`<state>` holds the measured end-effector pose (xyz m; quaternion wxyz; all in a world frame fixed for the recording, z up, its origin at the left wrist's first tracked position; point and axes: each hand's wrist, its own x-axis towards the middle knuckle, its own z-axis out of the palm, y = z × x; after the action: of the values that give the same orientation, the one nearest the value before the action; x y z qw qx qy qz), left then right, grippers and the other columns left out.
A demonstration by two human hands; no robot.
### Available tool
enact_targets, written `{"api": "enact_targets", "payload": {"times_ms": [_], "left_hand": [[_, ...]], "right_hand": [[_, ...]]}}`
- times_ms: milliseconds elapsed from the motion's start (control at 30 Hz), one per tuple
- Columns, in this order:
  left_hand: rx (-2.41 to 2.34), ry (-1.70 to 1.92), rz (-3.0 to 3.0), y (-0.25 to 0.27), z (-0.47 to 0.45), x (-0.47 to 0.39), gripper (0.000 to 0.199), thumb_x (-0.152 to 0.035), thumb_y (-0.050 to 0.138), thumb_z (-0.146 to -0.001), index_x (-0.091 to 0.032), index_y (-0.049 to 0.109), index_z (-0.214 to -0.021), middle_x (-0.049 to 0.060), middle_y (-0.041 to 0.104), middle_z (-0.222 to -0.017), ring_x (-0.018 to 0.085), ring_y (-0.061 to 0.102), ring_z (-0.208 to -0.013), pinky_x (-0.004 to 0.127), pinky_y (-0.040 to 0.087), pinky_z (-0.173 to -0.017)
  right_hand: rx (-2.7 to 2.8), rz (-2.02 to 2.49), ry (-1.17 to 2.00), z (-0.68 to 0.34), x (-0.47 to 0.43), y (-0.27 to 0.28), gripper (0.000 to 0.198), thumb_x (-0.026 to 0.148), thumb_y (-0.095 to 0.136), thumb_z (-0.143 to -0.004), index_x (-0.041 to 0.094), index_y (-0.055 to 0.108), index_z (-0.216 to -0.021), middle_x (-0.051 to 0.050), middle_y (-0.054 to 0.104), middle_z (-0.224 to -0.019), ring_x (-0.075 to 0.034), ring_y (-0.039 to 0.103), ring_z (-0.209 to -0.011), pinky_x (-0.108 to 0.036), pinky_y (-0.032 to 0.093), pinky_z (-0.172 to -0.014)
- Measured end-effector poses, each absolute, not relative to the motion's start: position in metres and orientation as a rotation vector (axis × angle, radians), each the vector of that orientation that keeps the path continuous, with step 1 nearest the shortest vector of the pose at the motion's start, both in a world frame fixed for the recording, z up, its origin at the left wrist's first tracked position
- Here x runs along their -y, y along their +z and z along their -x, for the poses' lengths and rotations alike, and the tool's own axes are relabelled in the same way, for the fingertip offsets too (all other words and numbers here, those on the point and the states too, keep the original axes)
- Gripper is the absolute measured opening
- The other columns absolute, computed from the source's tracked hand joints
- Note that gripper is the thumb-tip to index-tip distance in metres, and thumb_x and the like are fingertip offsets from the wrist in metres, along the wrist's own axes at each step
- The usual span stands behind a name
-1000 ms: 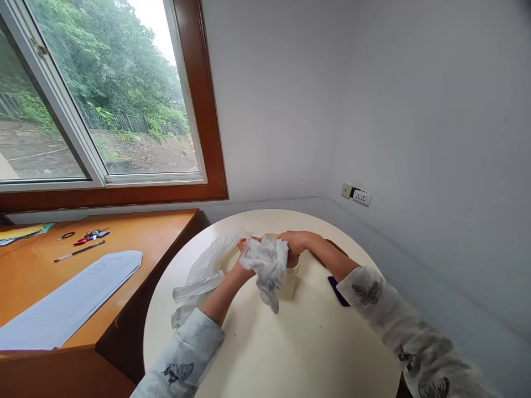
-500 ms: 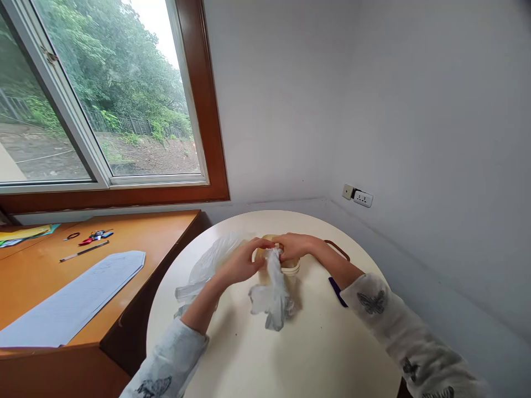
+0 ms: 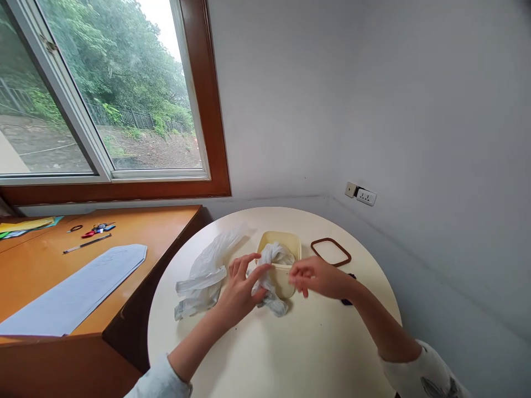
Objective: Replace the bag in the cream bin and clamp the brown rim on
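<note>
A cream plastic bin [image 3: 295, 243] stands on the round table. A crumpled white plastic bag [image 3: 276, 305] lies partly inside it and hangs over its near rim. My left hand [image 3: 239, 292] is at the bag's left side, thumb and fingers spread apart; whether its fingertips touch the bag is hard to tell. To the right of the bin, my right hand [image 3: 321, 278] hovers with loosely curled fingers and nothing visible in them. Another thin, translucent plastic bag [image 3: 209, 271] lies flat to the left of my left hand.
Behind my right hand lies a brown rounded frame [image 3: 329, 240]. A dark strip [image 3: 347, 302] is partly hidden under my right wrist. On the wooden desk [image 3: 166, 226] at left are papers [image 3: 83, 293], a pen [image 3: 87, 244] and small items. A socket [image 3: 366, 197] is on the wall.
Both hands have come apart from the bin's opening. My right hand moved right and nearer, my left hand nearer. The white bag's upper part now rests in the bin, and the brown frame is uncovered.
</note>
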<state>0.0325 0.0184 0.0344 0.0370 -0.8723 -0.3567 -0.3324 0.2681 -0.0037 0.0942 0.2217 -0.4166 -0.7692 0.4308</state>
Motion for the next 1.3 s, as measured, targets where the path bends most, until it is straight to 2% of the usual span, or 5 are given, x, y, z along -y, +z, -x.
{"api": "enact_targets", "payload": {"times_ms": [167,333,567,933,1300], "left_hand": [[1.035,-1.235,2.681,0.023,-0.022,-0.004,0.032,-0.016,0.052,-0.081,-0.023,0.045,-0.112,0.008,0.046,-0.101,0.020,0.046,-0.097,0.035,0.043,-0.083],[1.011,-1.040,2.771,-0.010,-0.009,0.009,0.061,-0.034,0.066,-0.071,-0.023,0.035,-0.123,0.015,0.033,-0.126,0.031,0.034,-0.118,0.048,0.039,-0.093],[0.962,-1.078,2.625,-0.024,-0.009,0.001,0.046,-0.006,0.052,-0.076,-0.025,0.045,-0.118,0.012,0.042,-0.120,0.027,0.037,-0.118,0.048,0.036,-0.097],[1.750,-1.925,2.740,0.072,-0.025,-0.009,0.008,-0.022,0.052,-0.077,-0.017,0.058,-0.076,-0.001,0.055,-0.067,0.013,0.050,-0.065,0.021,0.039,-0.057],[1.992,-2.893,2.559,0.133,-0.016,-0.062,0.030,-0.038,0.071,-0.064,-0.014,0.056,-0.071,-0.004,0.053,-0.059,0.004,0.044,-0.045,0.015,0.033,-0.041]], "right_hand": [[2.376,1.379,1.155,-0.260,0.027,0.054,0.046,0.045,0.059,-0.073,0.025,0.056,-0.113,-0.005,0.065,-0.090,-0.023,0.060,-0.079,-0.033,0.043,-0.068],[2.102,1.327,1.040,-0.233,0.039,0.011,0.070,0.040,0.070,-0.062,0.029,0.043,-0.125,-0.005,0.048,-0.127,-0.029,0.043,-0.114,-0.039,0.037,-0.091],[1.933,1.171,1.037,-0.205,0.037,0.000,0.004,0.018,0.057,-0.071,0.020,0.057,-0.075,-0.001,0.059,-0.092,-0.019,0.054,-0.091,-0.031,0.040,-0.082],[1.377,0.940,1.156,-0.259,0.021,0.080,0.019,0.028,0.056,-0.075,0.018,0.048,-0.061,-0.001,0.056,-0.081,-0.012,0.050,-0.070,-0.022,0.040,-0.061],[0.678,0.777,1.195,-0.327,-0.048,0.121,0.017,0.022,0.068,-0.062,0.021,0.057,-0.074,0.003,0.059,-0.076,-0.012,0.055,-0.073,-0.023,0.048,-0.065]]}}
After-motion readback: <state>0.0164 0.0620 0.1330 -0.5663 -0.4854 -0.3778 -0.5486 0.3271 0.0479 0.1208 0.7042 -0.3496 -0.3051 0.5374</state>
